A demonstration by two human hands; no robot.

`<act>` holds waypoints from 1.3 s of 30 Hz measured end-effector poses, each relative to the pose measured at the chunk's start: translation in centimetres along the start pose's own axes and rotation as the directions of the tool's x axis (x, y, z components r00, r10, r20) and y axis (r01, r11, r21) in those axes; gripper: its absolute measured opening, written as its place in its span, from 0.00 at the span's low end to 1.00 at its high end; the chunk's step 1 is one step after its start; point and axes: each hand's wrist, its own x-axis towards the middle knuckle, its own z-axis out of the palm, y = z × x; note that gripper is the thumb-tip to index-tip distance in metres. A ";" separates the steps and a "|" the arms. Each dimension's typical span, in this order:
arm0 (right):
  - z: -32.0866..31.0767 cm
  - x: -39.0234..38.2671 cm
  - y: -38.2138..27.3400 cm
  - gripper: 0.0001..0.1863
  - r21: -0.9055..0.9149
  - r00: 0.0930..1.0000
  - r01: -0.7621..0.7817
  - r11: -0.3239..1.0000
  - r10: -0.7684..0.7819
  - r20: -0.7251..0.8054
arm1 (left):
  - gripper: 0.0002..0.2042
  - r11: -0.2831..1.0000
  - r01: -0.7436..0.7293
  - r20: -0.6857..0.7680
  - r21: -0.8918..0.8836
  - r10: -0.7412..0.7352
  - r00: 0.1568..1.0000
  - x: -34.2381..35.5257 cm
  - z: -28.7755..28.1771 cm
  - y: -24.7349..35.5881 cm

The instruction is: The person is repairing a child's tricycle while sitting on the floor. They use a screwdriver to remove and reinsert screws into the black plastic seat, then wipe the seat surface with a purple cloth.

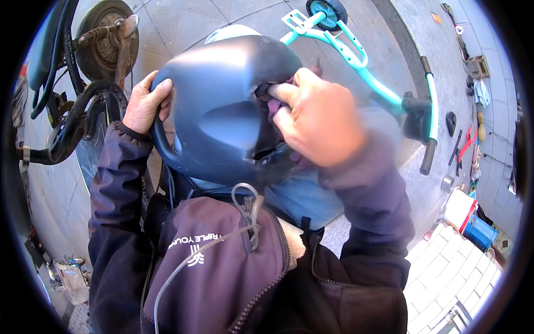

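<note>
A large, smooth, dark blue-black plastic shell (214,103) with rounded edges rests over my lap. I cannot tell what it belongs to. My left hand (149,103) is closed around its left rim, the thumb on top. Over the shell's right side, my right hand (317,117) pinches a purple-maroon cloth (272,109) against a dark, jagged-edged hollow. Some of the cloth is hidden under the hand, which is slightly blurred. Inside the hollow, most of what the fingertips touch cannot be seen.
To the left stands a wheeled black metal frame (67,133) with a dusty wheel (105,42). A turquoise tube frame (384,92) with a small wheel lies at upper right. Tools, including a red-handled one (468,142), lie far right, near a white bucket (459,209) and a blue container (479,232).
</note>
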 end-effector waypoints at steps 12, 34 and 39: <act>-3.8 -2.5 5.5 0.20 0.924 0.995 -0.100 0.368 0.044 0.090 | 0.12 0.999 -0.002 0.035 -0.042 0.004 0.999 -0.3 -0.6 -1.2; 7.3 -3.3 10.7 0.16 0.094 0.932 -0.156 0.983 0.178 -0.315 | 0.14 0.997 0.013 0.005 -0.070 -0.012 1.000 0.0 -1.0 -2.1; 7.6 -4.0 11.0 0.17 0.179 0.935 -0.169 0.969 0.215 -0.283 | 0.15 0.994 0.001 0.014 -0.112 0.001 1.000 0.2 -1.1 -2.4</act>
